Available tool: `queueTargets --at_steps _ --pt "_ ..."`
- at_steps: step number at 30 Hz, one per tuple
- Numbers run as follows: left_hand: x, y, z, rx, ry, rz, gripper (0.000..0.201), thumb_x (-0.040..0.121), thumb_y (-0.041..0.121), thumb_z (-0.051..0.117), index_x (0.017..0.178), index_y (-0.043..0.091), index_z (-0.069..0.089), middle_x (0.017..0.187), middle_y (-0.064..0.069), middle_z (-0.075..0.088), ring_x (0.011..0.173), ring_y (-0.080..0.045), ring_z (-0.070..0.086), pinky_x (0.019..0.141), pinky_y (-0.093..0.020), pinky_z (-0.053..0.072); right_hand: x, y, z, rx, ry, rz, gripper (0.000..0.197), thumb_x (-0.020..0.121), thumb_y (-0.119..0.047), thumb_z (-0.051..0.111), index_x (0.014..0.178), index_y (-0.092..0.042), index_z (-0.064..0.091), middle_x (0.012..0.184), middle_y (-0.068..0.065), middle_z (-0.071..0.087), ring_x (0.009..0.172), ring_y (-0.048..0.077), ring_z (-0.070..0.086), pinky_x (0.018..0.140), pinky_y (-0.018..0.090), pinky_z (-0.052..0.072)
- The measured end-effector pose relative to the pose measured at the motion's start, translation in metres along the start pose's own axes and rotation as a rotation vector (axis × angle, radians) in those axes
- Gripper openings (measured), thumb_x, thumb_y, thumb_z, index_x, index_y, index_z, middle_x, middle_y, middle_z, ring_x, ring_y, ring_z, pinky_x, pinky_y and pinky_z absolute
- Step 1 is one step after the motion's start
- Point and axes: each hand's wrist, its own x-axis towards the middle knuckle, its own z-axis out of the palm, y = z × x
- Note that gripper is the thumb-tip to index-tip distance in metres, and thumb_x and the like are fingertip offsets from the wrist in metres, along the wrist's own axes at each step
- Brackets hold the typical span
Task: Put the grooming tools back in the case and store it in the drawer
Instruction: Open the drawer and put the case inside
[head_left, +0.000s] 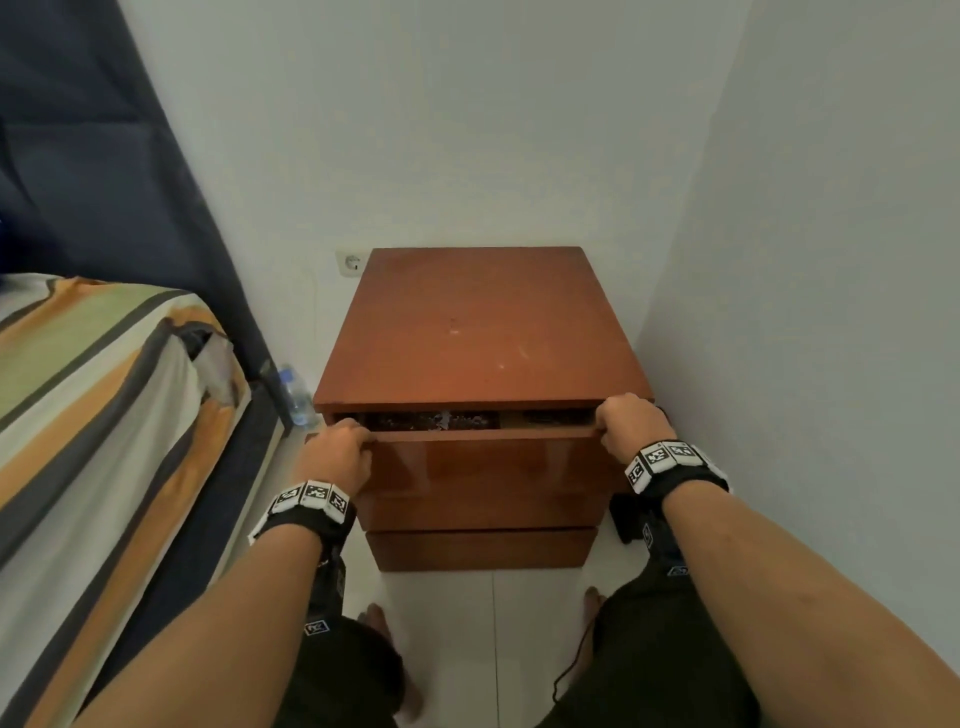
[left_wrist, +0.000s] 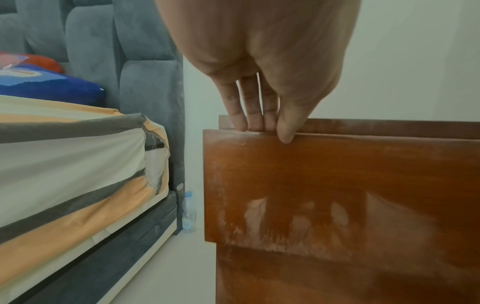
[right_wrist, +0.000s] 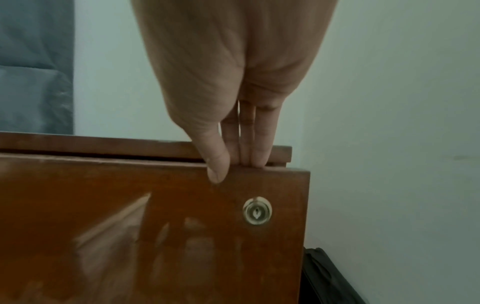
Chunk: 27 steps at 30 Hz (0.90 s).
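A brown wooden nightstand (head_left: 478, 332) stands against the wall. Its top drawer (head_left: 485, 457) is open a narrow gap. Through the gap a dark, speckled object (head_left: 434, 420) shows inside; I cannot tell whether it is the case. My left hand (head_left: 340, 449) grips the drawer front's top edge at its left end, fingers hooked behind it and thumb (left_wrist: 287, 131) on the front. My right hand (head_left: 626, 423) grips the same edge at the right end, thumb (right_wrist: 217, 166) on the front above a round metal lock (right_wrist: 257, 210).
A bed with a striped sheet (head_left: 93, 415) lies close on the left, with a blue padded headboard (left_wrist: 145, 61). A plastic water bottle (head_left: 296, 395) stands on the floor between bed and nightstand. A dark bag (right_wrist: 327, 275) sits at the right, by the wall. A socket (head_left: 352, 262) is behind.
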Motion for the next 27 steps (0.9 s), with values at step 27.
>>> queueTargets --at_steps 27 --pt "0.032 0.012 0.008 0.021 0.092 -0.014 0.029 0.085 0.02 0.056 0.11 0.011 0.068 0.107 -0.007 0.063 0.098 -0.028 0.059 0.09 -0.041 0.044 0.037 -0.016 0.002 0.05 0.067 0.085 0.014 0.092 -0.015 0.059 0.1 -0.006 0.063 0.103 0.014 0.066 0.097 0.035 0.065 0.068 0.032 0.039"
